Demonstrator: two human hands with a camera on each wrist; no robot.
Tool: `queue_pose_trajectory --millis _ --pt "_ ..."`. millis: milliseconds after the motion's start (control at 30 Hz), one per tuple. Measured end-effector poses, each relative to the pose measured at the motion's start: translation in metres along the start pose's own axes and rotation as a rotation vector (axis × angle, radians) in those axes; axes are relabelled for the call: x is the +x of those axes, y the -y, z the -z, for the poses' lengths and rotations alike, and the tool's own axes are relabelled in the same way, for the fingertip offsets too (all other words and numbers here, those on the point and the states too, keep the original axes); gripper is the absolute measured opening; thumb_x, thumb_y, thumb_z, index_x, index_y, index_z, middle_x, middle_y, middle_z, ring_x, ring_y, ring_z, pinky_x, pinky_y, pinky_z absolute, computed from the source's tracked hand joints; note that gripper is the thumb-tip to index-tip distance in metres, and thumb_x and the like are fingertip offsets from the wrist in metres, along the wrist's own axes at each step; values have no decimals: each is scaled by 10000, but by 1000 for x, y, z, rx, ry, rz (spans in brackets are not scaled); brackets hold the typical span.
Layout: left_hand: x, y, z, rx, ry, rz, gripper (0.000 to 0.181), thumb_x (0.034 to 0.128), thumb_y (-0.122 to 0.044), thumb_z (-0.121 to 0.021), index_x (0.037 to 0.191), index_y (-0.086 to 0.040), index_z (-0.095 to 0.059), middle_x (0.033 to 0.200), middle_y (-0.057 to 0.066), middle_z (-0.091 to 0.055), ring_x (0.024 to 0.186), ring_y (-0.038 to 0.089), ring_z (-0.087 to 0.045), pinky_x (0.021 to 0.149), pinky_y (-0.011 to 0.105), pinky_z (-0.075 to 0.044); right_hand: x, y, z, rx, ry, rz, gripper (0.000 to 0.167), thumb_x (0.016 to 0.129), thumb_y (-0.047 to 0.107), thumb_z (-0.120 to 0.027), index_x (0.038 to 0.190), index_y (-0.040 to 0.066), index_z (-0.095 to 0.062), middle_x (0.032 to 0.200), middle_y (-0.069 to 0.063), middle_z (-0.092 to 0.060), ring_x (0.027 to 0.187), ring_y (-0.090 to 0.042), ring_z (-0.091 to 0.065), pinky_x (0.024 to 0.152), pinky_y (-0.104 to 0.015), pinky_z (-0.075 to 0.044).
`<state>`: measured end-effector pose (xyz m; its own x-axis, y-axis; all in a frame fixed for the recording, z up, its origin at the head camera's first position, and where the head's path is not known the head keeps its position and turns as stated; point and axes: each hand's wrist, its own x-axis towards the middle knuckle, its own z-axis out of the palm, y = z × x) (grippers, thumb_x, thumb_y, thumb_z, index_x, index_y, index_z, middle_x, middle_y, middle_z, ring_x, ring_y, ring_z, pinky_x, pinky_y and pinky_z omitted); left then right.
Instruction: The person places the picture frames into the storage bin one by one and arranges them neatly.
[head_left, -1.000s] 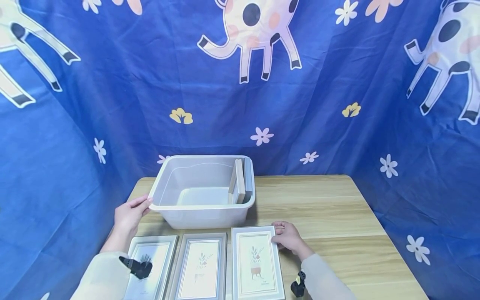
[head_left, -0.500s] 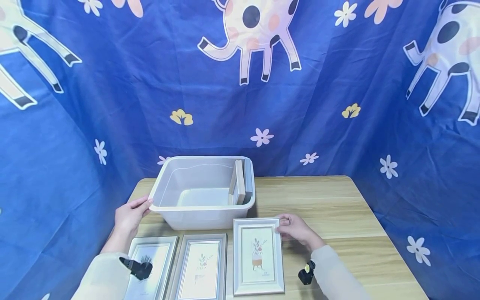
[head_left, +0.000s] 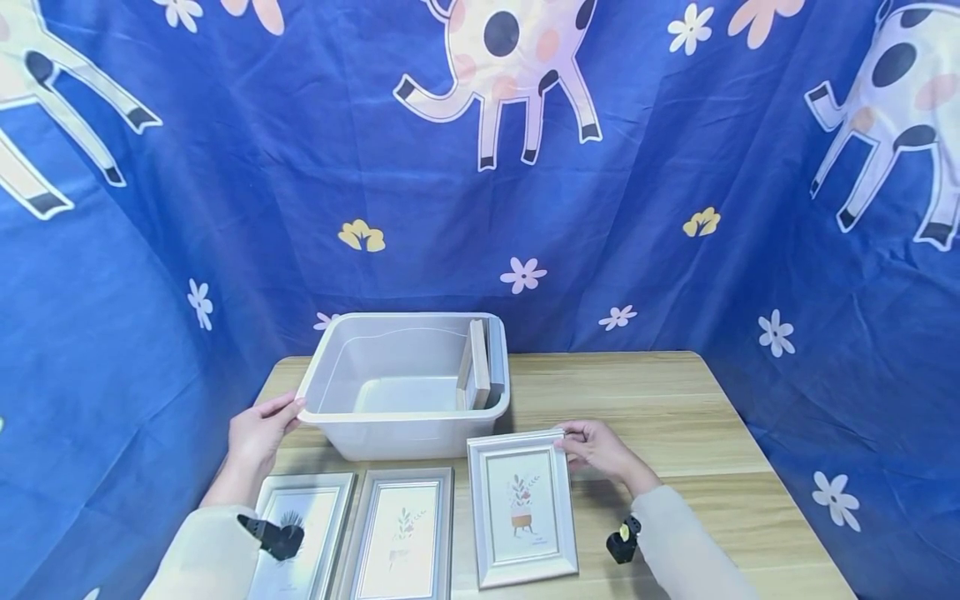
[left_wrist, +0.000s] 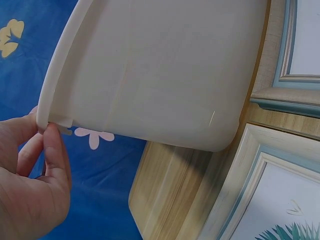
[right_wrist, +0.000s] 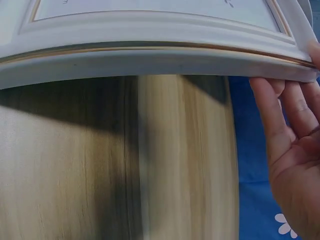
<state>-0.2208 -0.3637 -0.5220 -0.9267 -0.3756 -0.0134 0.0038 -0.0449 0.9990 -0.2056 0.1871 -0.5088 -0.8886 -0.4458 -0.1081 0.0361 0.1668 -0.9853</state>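
My right hand (head_left: pixel 596 450) pinches the upper right corner of a white picture frame (head_left: pixel 523 577) with a potted-plant print. The right wrist view shows this picture frame (right_wrist: pixel 165 60) raised off the wood, with fingers (right_wrist: pixel 270 112) under its edge. My left hand (head_left: pixel 258 437) pinches the near left corner of the rim of a white plastic bin (head_left: pixel 412 433); in the left wrist view the thumb and fingers grip that rim (left_wrist: pixel 50 85). Two picture frames stand on edge at the bin's right end, a beige one (head_left: pixel 477 367) and a blue-grey one (head_left: pixel 497 354).
Two more picture frames lie face up in front of the bin: a grey one (head_left: pixel 446 533) in the middle and a whitish one (head_left: pixel 341 500) at left, partly under the left forearm. The wooden table (head_left: pixel 622 392) backs onto a blue printed curtain (head_left: pixel 420 275).
My right hand has lifted the white picture frame, moved it away from me and slightly right, and tilted it. The left hand and the bin have stayed in place.
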Motion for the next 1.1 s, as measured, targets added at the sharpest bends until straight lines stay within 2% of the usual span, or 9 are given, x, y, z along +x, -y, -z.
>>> queue_pose_trajectory --millis 100,167,200,267,300,533,633,833,1100 --pt "2 4 2 -18 0 -6 341 786 -77 -792 1096 27 -695 1015 101 -688 803 92 -657 672 198 -572 -2 3 0 -15 6 19 437 911 164 -665 1220 -123 -554 1023 -174 -678 862 -212 -670 766 -447 -579" --pt "-1 -1 0 26 -11 12 382 796 -113 -790 1133 26 -677 1068 124 -672 827 89 -650 697 208 -572 -3 5 0 -12 11 27 451 914 163 -660 1230 -136 -542 1036 -183 -673 863 -211 -672 760 -435 -582" --pt "2 5 3 -16 5 1 354 786 -90 -795 1111 6 -695 1051 114 -679 821 89 -651 683 200 -571 -3 6 0 -6 13 33 448 916 155 -658 1229 -142 -539 1039 -185 -671 861 -209 -672 756 -427 -584" --pt "-3 -3 -1 51 -17 14 408 791 -133 -798 1144 26 -671 1085 134 -665 833 78 -645 710 200 -569 -4 8 1 3 17 47 438 918 132 -651 1221 -160 -531 1042 -192 -668 854 -204 -672 746 -416 -587" --pt "-5 -4 -2 9 -13 5 378 780 -106 -803 1118 18 -688 1060 126 -675 819 81 -648 691 193 -568 -4 9 2 9 20 55 429 916 117 -649 1215 -167 -530 1040 -196 -667 849 -201 -673 743 -416 -588" --pt "-49 -62 -33 128 -78 61 499 842 -64 -730 1230 163 -511 832 -118 -645 728 -36 -607 693 141 -549 -3 20 2 -9 29 106 381 902 79 -655 1179 -164 -557 983 -161 -670 808 -182 -661 714 -414 -594" --pt "-56 -72 -38 106 -78 82 485 859 -14 -692 1251 173 -475 763 -201 -609 708 -55 -596 683 123 -541 -2 28 2 -16 26 121 356 900 66 -654 1170 -150 -571 981 -158 -670 806 -181 -658 707 -414 -596" --pt "-54 -72 -38 128 -81 89 471 874 -14 -674 1274 143 -481 778 -199 -611 716 -56 -592 692 121 -539 0 53 0 -29 -12 174 345 899 61 -655 1168 -142 -583 1000 -192 -666 819 -174 -661 706 -413 -595" --pt "-53 -70 -36 153 -71 88 482 877 -54 -687 1283 123 -494 817 -179 -619 729 -62 -587 704 122 -538 8 86 -12 -9 -85 268 318 879 35 -677 1130 -140 -590 899 -93 -653 775 -147 -639 684 -424 -595"
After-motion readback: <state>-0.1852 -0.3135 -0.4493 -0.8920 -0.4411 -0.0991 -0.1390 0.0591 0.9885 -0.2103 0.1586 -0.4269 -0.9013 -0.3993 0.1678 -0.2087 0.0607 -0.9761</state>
